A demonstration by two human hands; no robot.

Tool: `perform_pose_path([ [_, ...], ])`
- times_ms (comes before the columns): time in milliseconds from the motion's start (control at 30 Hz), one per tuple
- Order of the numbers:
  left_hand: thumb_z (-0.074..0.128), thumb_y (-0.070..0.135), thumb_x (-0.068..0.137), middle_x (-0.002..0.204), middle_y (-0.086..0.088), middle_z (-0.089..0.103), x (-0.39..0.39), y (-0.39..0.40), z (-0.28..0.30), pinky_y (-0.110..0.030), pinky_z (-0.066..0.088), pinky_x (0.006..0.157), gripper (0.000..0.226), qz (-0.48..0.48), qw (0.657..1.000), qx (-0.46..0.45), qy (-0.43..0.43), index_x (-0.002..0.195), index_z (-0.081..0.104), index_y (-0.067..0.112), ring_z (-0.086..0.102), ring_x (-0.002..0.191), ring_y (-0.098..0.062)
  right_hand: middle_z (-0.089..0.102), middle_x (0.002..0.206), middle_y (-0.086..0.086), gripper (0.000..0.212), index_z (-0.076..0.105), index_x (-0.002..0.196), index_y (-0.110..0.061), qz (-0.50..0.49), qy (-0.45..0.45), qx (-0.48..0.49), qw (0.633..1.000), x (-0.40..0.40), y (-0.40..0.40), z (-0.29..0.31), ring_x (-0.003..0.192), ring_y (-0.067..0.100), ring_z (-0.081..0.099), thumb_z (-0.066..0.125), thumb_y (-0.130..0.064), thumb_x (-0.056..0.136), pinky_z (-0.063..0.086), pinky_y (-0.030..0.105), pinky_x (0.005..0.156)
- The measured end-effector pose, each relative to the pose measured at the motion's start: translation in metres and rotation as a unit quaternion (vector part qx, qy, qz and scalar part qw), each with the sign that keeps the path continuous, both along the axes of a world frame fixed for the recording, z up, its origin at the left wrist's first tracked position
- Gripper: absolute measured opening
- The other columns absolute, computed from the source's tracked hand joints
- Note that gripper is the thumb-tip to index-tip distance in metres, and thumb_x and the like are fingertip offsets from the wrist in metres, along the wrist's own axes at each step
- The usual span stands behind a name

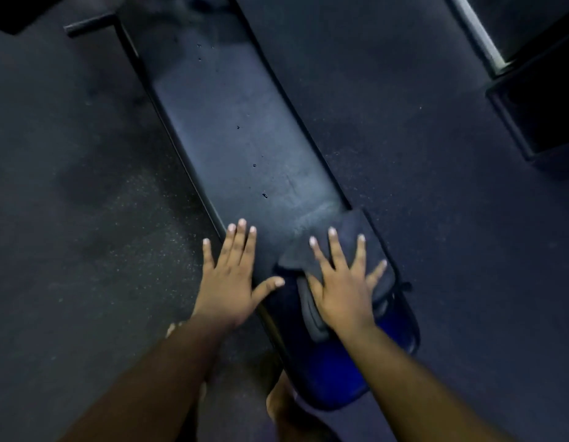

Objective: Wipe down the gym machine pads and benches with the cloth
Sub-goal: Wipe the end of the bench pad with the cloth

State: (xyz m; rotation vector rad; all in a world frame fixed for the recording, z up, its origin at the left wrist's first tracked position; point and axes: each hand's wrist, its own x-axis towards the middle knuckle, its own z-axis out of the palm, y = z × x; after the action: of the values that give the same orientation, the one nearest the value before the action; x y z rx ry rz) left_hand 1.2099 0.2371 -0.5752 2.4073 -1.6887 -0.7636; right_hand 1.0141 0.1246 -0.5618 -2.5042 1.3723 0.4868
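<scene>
Bench (244,129) under rumpled dark cloth (356,237)

A long dark padded bench (232,122) stands on speckled rubber floor (85,186); a dark cloth (347,231) lies under the right hand's fingers (332,247), left fingers (241,237) flat beside it.

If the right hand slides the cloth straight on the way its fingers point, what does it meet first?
Only bare bench. The right hand lies flat on the cloth; further up the pad show just a few small dark specks, possibly droplets.
</scene>
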Motion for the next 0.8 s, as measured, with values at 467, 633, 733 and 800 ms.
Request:
perform_pose_path([
  [467,-0.002,0.088,0.088,0.172,-0.005,-0.009,0.131,-0.077,-0.023,-0.063,-0.003,0.125,0.107,-0.001,1.0,-0.021,-0.023,0.164,0.001,0.013,-0.011,0.159,-0.019,-0.003,0.173,-0.005,0.067,0.002,0.16,-0.05,0.04,0.013,-0.005,0.999,0.093,-0.06,-0.014,0.157,0.041,0.001,0.027,-0.064,0.099,0.012,0.09,0.101],
  [633,0.01,0.085,0.091,0.173,-0.007,-0.002,0.16,-0.09,-0.037,-0.066,0.002,0.124,0.104,-0.048,0.997,-0.028,-0.06,0.164,0.007,0.011,-0.004,0.159,-0.023,-0.019,0.17,-0.01,0.066,-0.007,0.157,-0.053,0.01,-0.028,-0.024,0.999,0.237,-0.158,-0.028,0.156,0.037,-0.015,0.027,-0.065,0.101,0.004,0.085,0.107],
  [733,0.012,0.085,0.092,0.172,-0.01,-0.002,0.174,-0.092,-0.028,-0.067,0.004,0.124,0.105,-0.044,0.997,-0.023,-0.065,0.164,0.007,0.009,-0.004,0.159,-0.025,-0.011,0.172,-0.011,0.066,0.0,0.159,-0.052,0.034,-0.027,-0.032,0.999,0.211,-0.14,-0.018,0.158,0.032,-0.007,0.032,-0.058,0.101,0.012,0.084,0.109],
  [800,0.011,0.085,0.091,0.172,-0.011,-0.002,0.186,-0.095,-0.022,-0.067,0.006,0.123,0.106,-0.024,0.998,-0.017,-0.058,0.164,0.008,0.008,-0.003,0.16,-0.025,-0.008,0.172,-0.01,0.068,-0.001,0.158,-0.052,0.048,-0.002,-0.007,0.999,0.174,-0.108,-0.007,0.159,0.031,-0.004,0.029,-0.056,0.097,0.017,0.083,0.107],
])
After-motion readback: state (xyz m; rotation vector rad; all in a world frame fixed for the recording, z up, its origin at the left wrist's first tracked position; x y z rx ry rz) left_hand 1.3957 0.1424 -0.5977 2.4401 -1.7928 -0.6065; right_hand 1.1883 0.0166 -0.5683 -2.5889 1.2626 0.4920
